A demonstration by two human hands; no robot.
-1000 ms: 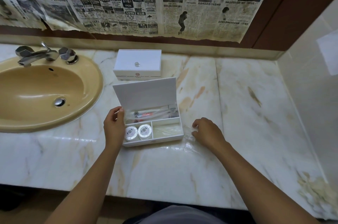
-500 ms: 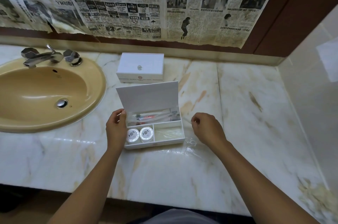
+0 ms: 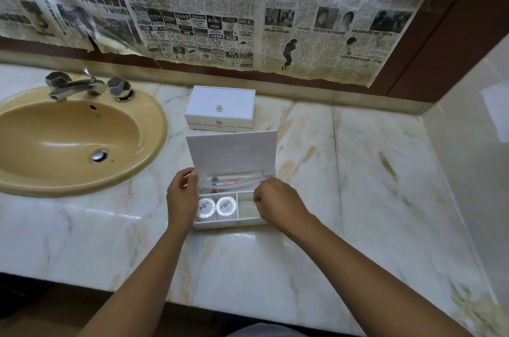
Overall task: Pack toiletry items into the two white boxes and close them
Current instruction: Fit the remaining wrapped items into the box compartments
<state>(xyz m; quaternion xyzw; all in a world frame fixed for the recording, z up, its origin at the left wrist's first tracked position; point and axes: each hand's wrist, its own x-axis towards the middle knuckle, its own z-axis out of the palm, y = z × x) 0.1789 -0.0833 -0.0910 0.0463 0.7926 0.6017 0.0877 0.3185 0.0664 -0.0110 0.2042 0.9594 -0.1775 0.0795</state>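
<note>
- Newspaper sheets point(image 3: 220, 14) covered the wall; the print was Chinese. One headline near the top read "高市早苗的圖夢計劃", though the reading was not certain. Most body text was too small to make out.
- One advertisement block on the newspaper bore "RM2" and further characters that were illegible.
- The closed white box point(image 3: 219, 108) carried a round red emblem and a line of capital lettering on its front; the wording was too blurred to read.
- Two round containers point(image 3: 216, 208) in the open box point(image 3: 231, 155) showed a dark crest on their lids; no wording was legible.

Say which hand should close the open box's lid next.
Probably left. The left hand sits at the open box's left edge beside the lid; the right hand is over the front right compartment, apparently pinching a clear packet.
</note>
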